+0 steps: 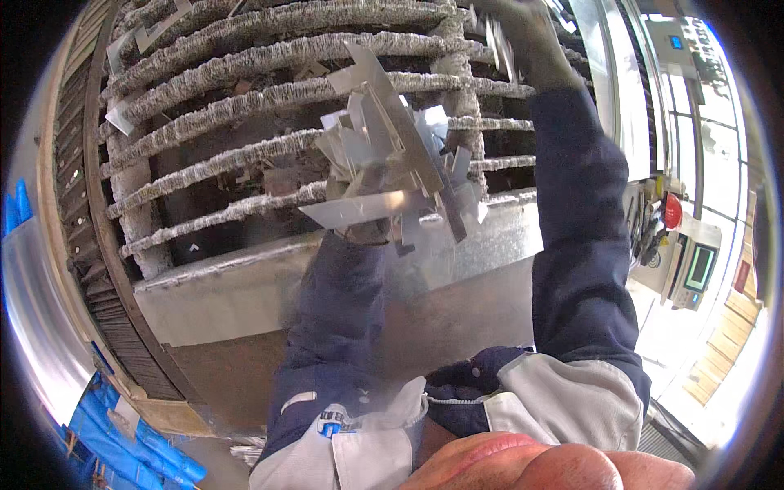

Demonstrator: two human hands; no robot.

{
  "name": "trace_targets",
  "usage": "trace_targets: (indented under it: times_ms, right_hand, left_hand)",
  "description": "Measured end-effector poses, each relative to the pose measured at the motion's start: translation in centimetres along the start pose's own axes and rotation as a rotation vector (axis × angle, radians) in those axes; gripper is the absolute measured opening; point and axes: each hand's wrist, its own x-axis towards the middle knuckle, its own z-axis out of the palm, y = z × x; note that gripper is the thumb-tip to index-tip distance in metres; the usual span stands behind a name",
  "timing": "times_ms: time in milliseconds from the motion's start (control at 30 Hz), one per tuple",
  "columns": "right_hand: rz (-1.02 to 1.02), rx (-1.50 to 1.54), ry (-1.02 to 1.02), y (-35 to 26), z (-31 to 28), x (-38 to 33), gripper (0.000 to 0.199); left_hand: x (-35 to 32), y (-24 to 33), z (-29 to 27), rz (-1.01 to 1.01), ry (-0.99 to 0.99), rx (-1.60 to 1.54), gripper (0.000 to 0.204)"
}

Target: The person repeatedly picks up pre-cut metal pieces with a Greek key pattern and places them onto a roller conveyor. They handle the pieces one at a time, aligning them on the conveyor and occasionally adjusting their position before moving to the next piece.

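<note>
My left hand (366, 180), in a grey glove, is closed round a loose bundle of thin sheet-metal scraps (380, 106). The pieces jut out at many angles, and a long flat strip (363, 209) lies across the wrist. The bundle is held above a slatted cutting bed (220, 90) whose ridges are crusted with rough grey build-up. My right hand (535, 45), gloved too, stretches to the far right of the bed. Beside it is a narrow metal strip (500, 49); blur and the picture's edge hide its fingertips, so its grip is unclear.
More scraps (122, 117) lie on the slats at left. A pale metal edge (343, 282) borders the bed's near side. A control box with a screen (698, 265) and a red button (672, 211) stand at right. Blue wrapped material (131, 441) lies at lower left.
</note>
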Motion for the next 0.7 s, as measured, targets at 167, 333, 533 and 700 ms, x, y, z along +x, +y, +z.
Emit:
trace_targets:
  times_ms: [167,333,533,700]
  right_hand:
    - [0.199,-0.063,-0.307,-11.3,7.2,-10.6,0.06]
    - [-0.126,-0.216,-0.216,-12.9,6.1,-10.4,0.05]
    - [0.074,-0.419,0.083,-1.6,6.6,4.4,0.039]
    - [0.375,-0.875,-0.017,6.1,9.6,10.9,0.04]
  left_hand:
    - [1.2,-0.2,0.1,0.011,-0.05,-0.06,0.051]
    - [1.0,-0.8,0.4,0.038,-0.082,-0.1,0.048]
    - [2.0,-3.3,-3.6,0.149,-0.031,-0.073,0.046]
    - [2.0,-4.8,-7.2,0.365,0.259,0.609,0.044]
